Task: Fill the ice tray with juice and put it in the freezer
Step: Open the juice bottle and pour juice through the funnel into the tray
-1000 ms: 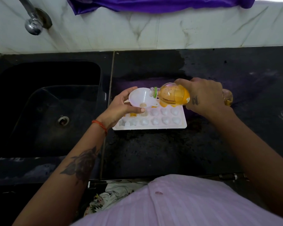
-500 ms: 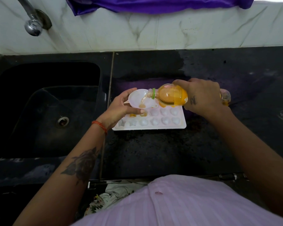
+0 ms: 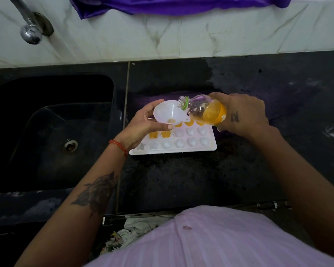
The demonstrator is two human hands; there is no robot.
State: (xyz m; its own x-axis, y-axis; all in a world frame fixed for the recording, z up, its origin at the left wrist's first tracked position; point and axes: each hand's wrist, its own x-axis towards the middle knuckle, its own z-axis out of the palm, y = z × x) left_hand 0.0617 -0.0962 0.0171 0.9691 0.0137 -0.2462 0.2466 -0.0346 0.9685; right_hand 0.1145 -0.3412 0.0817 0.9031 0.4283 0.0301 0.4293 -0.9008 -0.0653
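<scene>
A white ice tray [image 3: 210, 146] lies on the black counter [image 3: 181, 180]. Several of its far and left cells hold orange juice; the near cells look white. My left hand [image 3: 143, 126] holds a white funnel [image 3: 167, 112] over the tray's left part, with a little juice at the funnel's bottom. My right hand [image 3: 241, 114] grips a clear bottle of orange juice [image 3: 204, 109], uncapped. The bottle's mouth sits at the funnel's rim and is raised slightly, so the juice lies back toward the bottle's base. No stream shows.
A black sink [image 3: 52, 132] with a drain lies left of the tray, under a metal tap [image 3: 29, 29]. A purple cloth [image 3: 172, 4] hangs over the white marble wall behind. The counter's front edge runs close to my body.
The bottle has tipped back from pouring: its mouth has risen and the juice has run back toward the base. The funnel has moved slightly left over the tray.
</scene>
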